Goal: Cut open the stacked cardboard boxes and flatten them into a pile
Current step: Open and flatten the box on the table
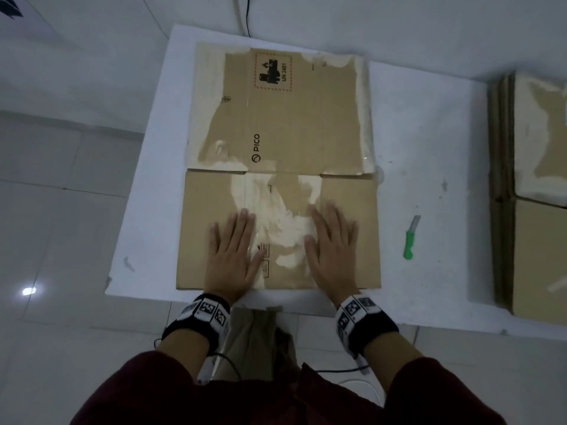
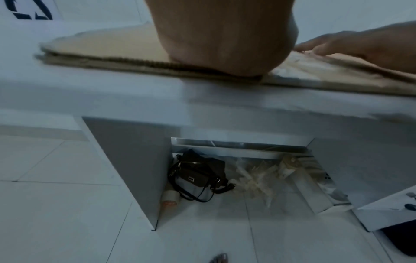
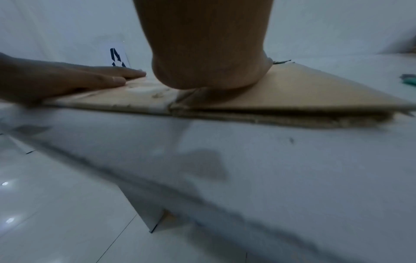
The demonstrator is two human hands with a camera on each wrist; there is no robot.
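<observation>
A flattened brown cardboard box [image 1: 306, 118] with torn tape patches and a PICO print lies on the white table [image 1: 429, 133]. My left hand [image 1: 234, 250] and right hand [image 1: 333, 243] press flat on its near flaps, fingers straight and spread. In the left wrist view the heel of my left hand [image 2: 225, 44] rests on the cardboard [image 2: 101, 48]. The right wrist view shows my right hand [image 3: 207, 53] pressing on the folded layers of cardboard [image 3: 303, 89]. A green-handled utility knife [image 1: 410, 239] lies on the table to the right of the box, untouched.
A pile of flattened boxes [image 1: 537, 194] sits at the table's right end. Under the table are a black bag [image 2: 198, 176], a tape roll [image 2: 171, 199] and crumpled tape [image 2: 258, 176]. Tiled floor lies to the left.
</observation>
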